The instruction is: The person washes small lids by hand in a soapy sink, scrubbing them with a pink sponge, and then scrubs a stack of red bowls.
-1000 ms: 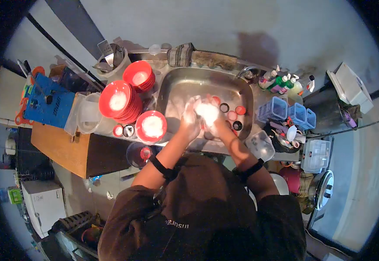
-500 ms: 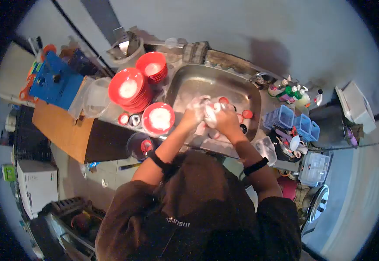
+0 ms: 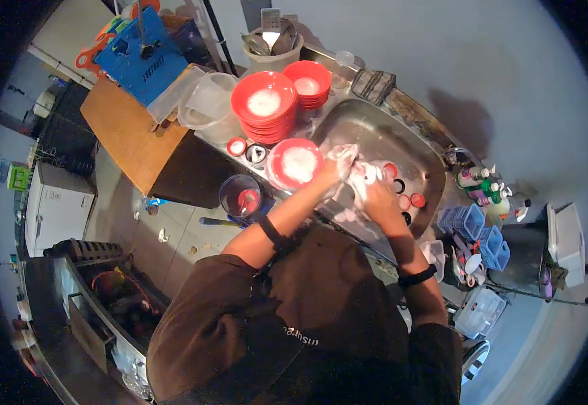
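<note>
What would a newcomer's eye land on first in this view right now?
Probably the stacks of red bowls on the counter left of the steel sink, bright against the grey wall. Next, the left hand and right hand, close together over the basin and covered in white suds, with small red and black round items lying beneath.

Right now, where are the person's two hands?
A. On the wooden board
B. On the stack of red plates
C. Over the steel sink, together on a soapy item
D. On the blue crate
C: the left hand and right hand meet over the sink, covered in white foam, apart from the red plates.
</note>
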The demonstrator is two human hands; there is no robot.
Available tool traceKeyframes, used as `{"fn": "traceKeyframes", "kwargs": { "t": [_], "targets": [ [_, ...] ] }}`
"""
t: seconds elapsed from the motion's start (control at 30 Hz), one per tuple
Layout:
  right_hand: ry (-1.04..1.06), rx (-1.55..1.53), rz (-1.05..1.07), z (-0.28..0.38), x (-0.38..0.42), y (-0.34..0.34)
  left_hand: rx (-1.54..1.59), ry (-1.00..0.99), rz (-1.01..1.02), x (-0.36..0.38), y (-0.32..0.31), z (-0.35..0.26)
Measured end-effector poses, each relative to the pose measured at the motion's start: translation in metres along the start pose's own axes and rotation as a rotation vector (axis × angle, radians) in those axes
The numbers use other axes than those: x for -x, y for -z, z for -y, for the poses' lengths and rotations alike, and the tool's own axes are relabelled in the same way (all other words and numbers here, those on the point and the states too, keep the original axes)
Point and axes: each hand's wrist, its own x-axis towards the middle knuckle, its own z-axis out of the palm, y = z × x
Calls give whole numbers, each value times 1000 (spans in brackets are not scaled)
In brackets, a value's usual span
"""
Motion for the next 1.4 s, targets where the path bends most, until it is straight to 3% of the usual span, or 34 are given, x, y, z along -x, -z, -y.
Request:
{"fn": "traceKeyframes", "kwargs": {
  "t": [0.07, 0.1, 0.13, 0.2, 0.27, 0.33, 0.4, 0.47, 0.53, 0.57, 0.6, 0.67, 0.7, 0.77, 0.87, 0.9, 0.93, 0.97, 1.0, 1.03, 1.13, 1.17, 1.23, 1.33, 1.4],
  "targets": [
    [68, -42, 96, -5, -2, 5, -97, 116, 169, 2, 20, -4],
    [-69, 2, 75, 1, -6, 8, -613, -344, 194, -6, 32, 23],
    [-67, 2, 79, 8, -10, 9, -611, -341, 191, -5, 35, 20],
    [-6, 47, -124, 21, -16, 10, -458, -425, 124, -5, 40, 16],
    [31, 51, -119, 25, -18, 3, -593, -380, 193, -11, 55, 21],
    [31, -16, 87, 27, -25, 16, -798, -566, 234, -8, 70, 16],
    [14, -1, 56, 21, -29, 17, -847, -540, 290, 2, 89, 1],
    [-3, 7, 24, 9, -25, 10, -429, 239, 212, 20, 101, -26],
    [-209, -74, -42, -6, -9, -7, -885, -389, 42, 11, 153, 13],
    [-202, -80, -36, -9, -3, -10, -830, -504, -51, 10, 176, 26],
    [-316, -106, 26, -9, 4, -12, -910, -214, -69, 25, 180, -4],
    [-434, -131, 93, -16, 23, -18, -1024, -502, -159, 17, 230, 38],
    [-490, -211, 171, -22, 36, -23, -1023, -497, -156, 16, 247, 53],
    [-548, -291, 256, -23, 47, -26, -1314, -250, -125, 16, 272, 75],
    [-662, -357, 364, -19, 53, -21, -1353, -379, 17, 5, 294, 85],
    [-659, -395, 372, -19, 55, -16, -1041, 12, -39, 8, 282, 75],
    [-658, -432, 378, -19, 57, -14, -1040, 14, -25, 9, 273, 58],
    [-673, -431, 378, -26, 68, -22, -1265, 56, -57, 10, 264, 40],
    [-553, -355, 325, -31, 74, -28, -1491, 96, -90, 9, 258, 33],
    [-431, -279, 273, -35, 80, -33, -1458, 191, -183, 4, 260, 42],
    [-598, -449, 266, -21, 68, 0, -1513, 296, -168, -2, 258, 37],
    [-602, -448, 265, -24, 73, -1, -1454, 355, -215, -12, 283, 75],
    [-813, -382, 391, -28, 82, -5, -1429, 420, -249, -8, 266, 55],
    [-773, -506, 331, -31, 85, 5, -1405, 505, -290, -4, 262, 50],
    [-803, -465, 311, -45, 93, -6, -1558, 407, -249, -3, 278, 69]
  ]
}}
